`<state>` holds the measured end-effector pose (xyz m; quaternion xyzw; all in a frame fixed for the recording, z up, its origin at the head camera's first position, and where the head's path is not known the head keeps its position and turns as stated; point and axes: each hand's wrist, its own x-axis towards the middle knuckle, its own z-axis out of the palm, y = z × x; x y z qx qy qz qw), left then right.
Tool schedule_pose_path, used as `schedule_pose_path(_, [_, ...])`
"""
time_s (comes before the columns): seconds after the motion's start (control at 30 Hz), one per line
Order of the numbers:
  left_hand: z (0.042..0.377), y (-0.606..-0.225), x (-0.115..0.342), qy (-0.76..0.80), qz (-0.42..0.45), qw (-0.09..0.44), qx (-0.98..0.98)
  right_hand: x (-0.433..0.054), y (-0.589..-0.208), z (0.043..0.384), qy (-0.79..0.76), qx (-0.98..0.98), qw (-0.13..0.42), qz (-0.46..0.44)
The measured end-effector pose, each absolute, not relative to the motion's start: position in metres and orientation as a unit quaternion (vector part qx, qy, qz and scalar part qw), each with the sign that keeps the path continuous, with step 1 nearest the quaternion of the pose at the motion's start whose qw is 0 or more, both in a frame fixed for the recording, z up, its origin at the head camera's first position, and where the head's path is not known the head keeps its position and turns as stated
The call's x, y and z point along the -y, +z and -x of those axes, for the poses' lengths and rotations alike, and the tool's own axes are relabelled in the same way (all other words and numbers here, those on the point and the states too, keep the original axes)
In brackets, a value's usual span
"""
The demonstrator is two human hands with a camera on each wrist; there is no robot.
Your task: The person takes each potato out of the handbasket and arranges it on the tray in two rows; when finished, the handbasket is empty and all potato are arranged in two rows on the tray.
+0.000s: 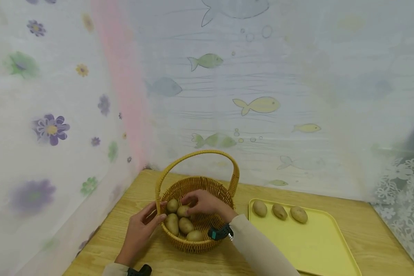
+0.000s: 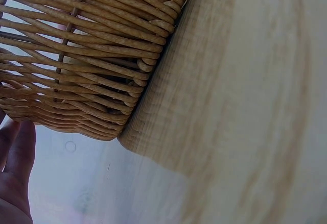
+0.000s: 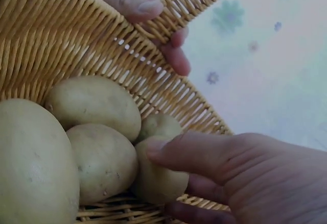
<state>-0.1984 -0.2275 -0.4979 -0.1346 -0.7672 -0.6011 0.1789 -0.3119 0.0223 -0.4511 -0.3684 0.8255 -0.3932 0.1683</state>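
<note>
Pinching a potato (image 3: 159,185), the right hand (image 1: 204,202) sits inside the basket (image 1: 192,247) — left hand (image 1: 139,229) grips its rim.

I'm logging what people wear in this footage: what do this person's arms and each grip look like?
The right sleeve and left sleeve are plain light beige. Each wrist bears a black strapped device, right and left; the right one shows a teal patch. The left grip and right grip are gloveless.

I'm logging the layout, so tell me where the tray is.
In the head view, the tray lies on the table at lower right, to the right of the basket, with three potatoes along its far edge.
</note>
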Motion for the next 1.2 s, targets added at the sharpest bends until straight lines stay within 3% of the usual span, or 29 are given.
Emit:
schedule_pose_path(0.3, [0.2008,-0.5003,0.2280,-0.607,0.153,0.181,0.758,-0.0212,-0.4514,0.3095,-0.353,-0.840,0.157,0.381])
schedule_pose_path(1.2, [0.2012,-0.4996,0.2282,-0.621,0.163,0.179,0.745,-0.0233,-0.4462,0.3079,-0.417,-0.835,0.117,0.339])
